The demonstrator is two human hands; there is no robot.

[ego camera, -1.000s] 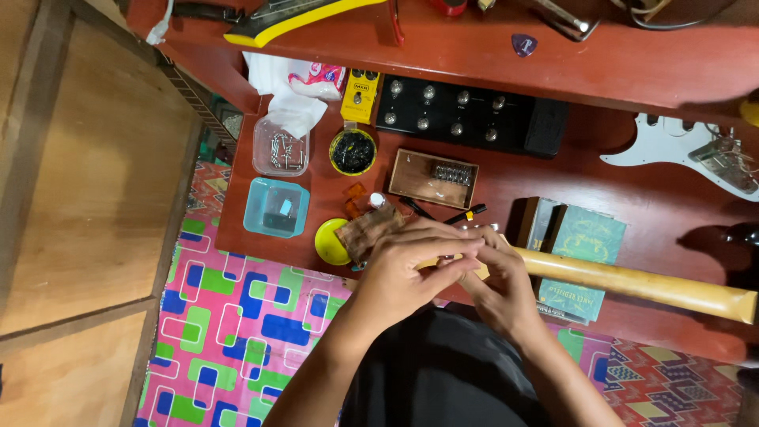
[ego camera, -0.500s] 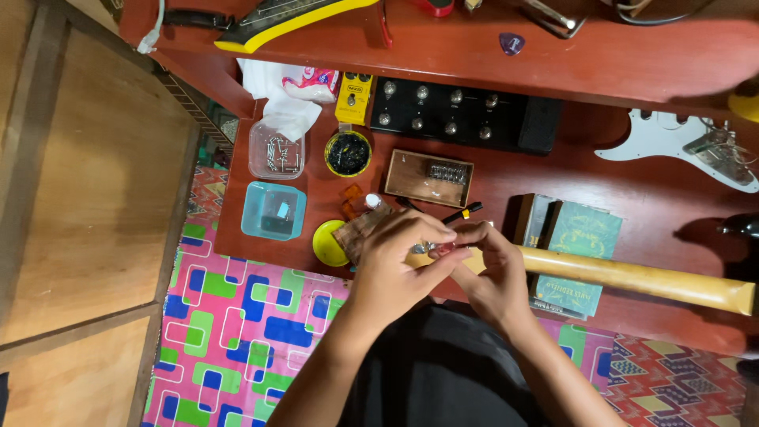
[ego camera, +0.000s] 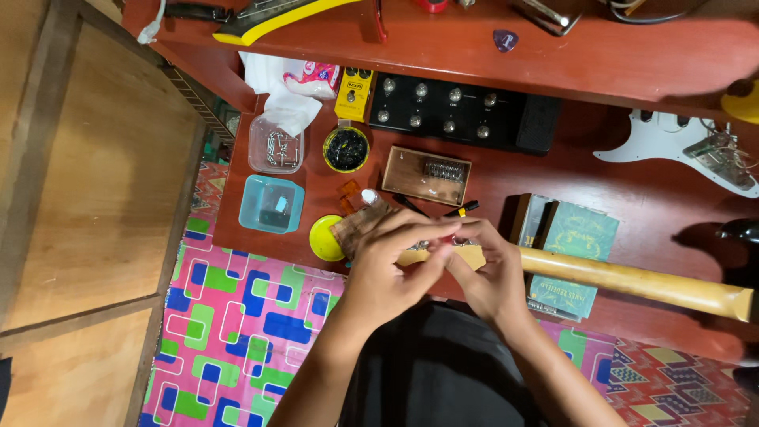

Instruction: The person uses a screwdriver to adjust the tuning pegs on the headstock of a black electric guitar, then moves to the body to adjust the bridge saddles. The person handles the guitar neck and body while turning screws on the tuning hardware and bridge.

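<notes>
Both hands have barely shifted, meeting over the guitar neck's (ego camera: pixel 632 278) near end on the red table (ego camera: pixel 617 170): left hand (ego camera: pixel 391 265) and right hand (ego camera: pixel 490 273) pinch small metal hardware (ego camera: pixel 443 242) between fingertips.

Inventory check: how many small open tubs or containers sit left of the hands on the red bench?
4: clear tub of metal parts, teal tub, round black-filled pot, yellow lid or dish by the left hand. Others may be hidden.

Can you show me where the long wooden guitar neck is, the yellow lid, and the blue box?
guitar neck (ego camera: pixel 632 278), head view, middle of the pale shaft.
yellow lid (ego camera: pixel 322 237), head view, its left half.
blue box (ego camera: pixel 271 204), head view, its centre.
</notes>
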